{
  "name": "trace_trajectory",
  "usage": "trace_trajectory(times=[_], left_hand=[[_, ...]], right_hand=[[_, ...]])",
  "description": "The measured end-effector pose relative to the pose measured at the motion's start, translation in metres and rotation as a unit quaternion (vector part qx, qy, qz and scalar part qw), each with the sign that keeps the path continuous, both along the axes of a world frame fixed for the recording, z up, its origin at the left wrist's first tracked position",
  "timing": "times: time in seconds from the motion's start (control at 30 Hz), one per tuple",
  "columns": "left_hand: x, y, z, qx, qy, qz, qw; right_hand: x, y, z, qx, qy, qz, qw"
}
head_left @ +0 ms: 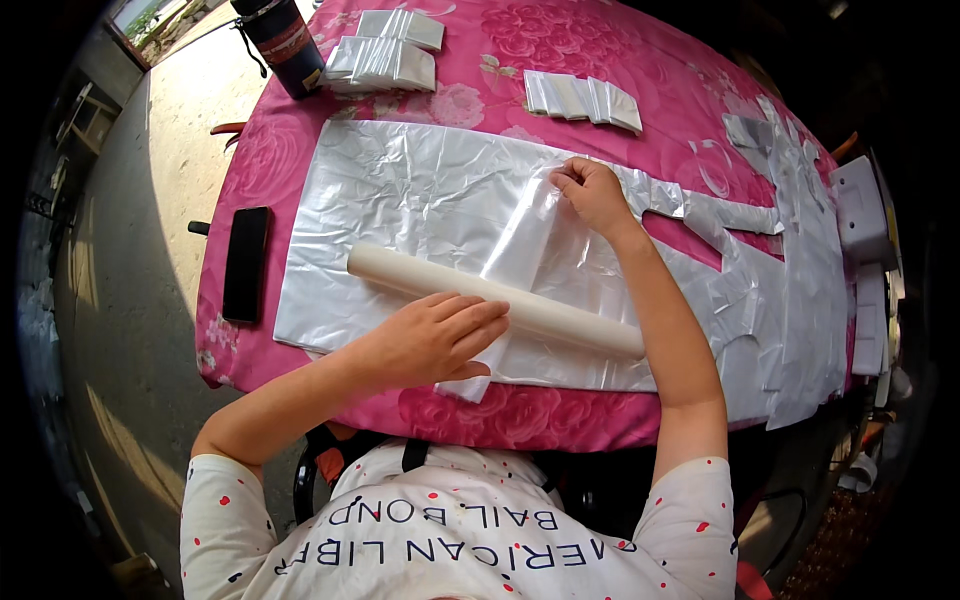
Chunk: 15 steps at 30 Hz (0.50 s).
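A stack of thin silvery-white plastic sheets point(390, 190) lies spread over the table. On top rests a long off-white tube point(580, 322), slanting down to the right. My left hand point(445, 335) lies over the tube's middle with its fingers stretched out and the thumb apart. A folded clear plastic strip point(523, 228) runs from the far edge of the sheets down under the tube, and its near end point(465, 386) sticks out past the left hand. At the strip's far end, my right hand point(592, 195) pinches the plastic between thumb and fingertips.
A pink flowered tablecloth point(500, 418) covers the table. Bundles of folded plastic point(380, 62) and another bundle point(582, 100) sit at the far side. A dark tumbler point(280, 50) and black phone point(247, 265) stand left. Cut plastic pieces point(800, 270) hang right, near white boxes point(862, 210).
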<state>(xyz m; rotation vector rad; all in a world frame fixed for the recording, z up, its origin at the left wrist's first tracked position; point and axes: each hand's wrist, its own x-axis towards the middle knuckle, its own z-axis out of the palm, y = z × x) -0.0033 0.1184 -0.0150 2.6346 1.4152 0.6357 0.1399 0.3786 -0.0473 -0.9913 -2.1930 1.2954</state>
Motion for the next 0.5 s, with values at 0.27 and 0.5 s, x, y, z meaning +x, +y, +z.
trace_trajectory(times=[0.27,0.5], left_hand=[[0.033,-0.031,-0.042,-0.137,0.064,-0.048,0.987],[0.044,-0.044,-0.049,-0.158,0.032,-0.015,0.987]], right_hand=[[0.000,0.010,-0.009,-0.057,0.021,-0.083,0.995],[0.029,-0.105,0.038,0.096,-0.004,0.093,0.991]])
